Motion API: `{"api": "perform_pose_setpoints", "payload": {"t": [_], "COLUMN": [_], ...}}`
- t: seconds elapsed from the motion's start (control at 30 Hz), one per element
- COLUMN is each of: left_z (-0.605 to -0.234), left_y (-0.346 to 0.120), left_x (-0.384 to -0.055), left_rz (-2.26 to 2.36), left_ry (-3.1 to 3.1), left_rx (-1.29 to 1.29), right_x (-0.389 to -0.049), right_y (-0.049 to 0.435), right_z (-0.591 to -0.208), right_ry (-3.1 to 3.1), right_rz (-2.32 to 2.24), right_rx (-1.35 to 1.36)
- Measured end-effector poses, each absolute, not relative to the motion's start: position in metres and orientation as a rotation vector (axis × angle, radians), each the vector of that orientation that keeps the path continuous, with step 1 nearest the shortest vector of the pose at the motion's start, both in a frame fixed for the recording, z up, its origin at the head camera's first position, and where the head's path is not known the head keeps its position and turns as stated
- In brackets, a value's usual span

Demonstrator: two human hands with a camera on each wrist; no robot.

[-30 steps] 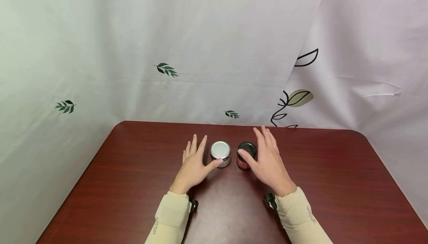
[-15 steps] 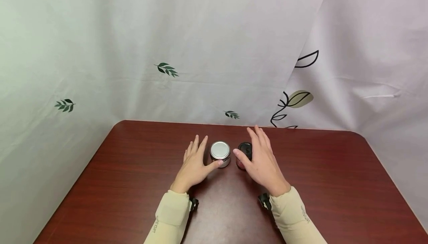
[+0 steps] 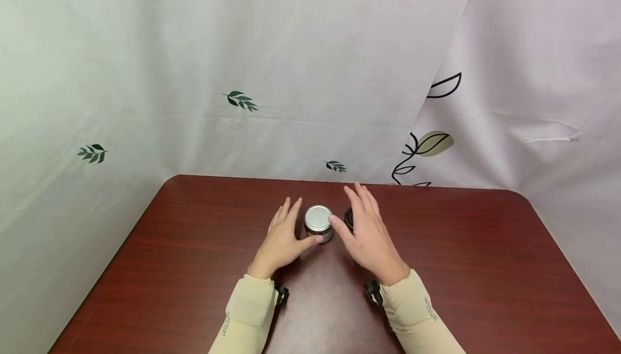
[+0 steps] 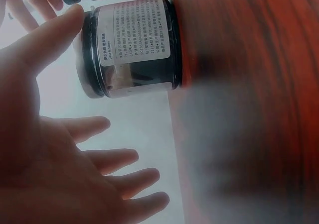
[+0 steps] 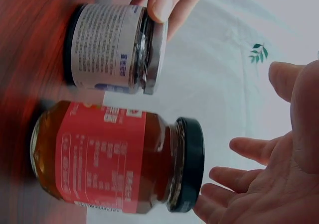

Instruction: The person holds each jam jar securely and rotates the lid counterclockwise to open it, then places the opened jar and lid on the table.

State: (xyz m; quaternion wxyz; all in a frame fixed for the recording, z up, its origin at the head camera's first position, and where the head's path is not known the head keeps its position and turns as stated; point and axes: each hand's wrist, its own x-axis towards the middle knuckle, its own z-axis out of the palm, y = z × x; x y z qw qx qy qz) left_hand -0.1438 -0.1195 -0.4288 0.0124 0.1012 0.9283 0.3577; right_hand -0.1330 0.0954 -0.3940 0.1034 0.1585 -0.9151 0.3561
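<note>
A person's left hand [image 3: 280, 245] and right hand [image 3: 370, 242], both bare and spread, holding nothing between their fingers, flank two jars standing upright side by side on a reddish-brown table [image 3: 145, 273]. The silver-lidded jar [image 3: 318, 219] lies just to the right of the left hand, the nearer of the two, its long axis vertical and its body between that hand's thumb and fingers; whether the thumb tip touches it cannot be told. The red-labelled jar [image 5: 117, 159] stands just beside it on the right, also upright, mostly hidden by the right hand in the head view; in the right wrist view that hand's loosely parted fingers reach past its dark lid [image 5: 188, 164], with contact unclear. The red-labelled jar appears to be glass, round-shouldered below a narrower neck, its amber-brown contents showing around a red label [image 5: 94, 162] printed in white. Its neighbour is squat and straight-sided, also seemingly glass, with dark contents, a flat metallic top and a white label [image 4: 134, 32] of fine print. The tabletop carries a glossy streaked wood grain; behind it hangs a pale, softly creased curtain [image 3: 291, 47] patterned with leaves.
</note>
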Motion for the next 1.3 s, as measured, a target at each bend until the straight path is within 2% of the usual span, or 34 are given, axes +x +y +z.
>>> {"api": "perform_pose_setpoints", "payload": {"t": [1.3], "left_z": [-0.433], "left_y": [-0.115], "left_x": [-0.153], "left_rz": [1.124], "left_ry": [2.829], "left_rx": [0.409], "right_x": [-0.137], "right_y": [0.060], "right_z": [-0.402], "right_ry": [-2.660], "right_rz": [0.902], "right_rx": [0.679]}}
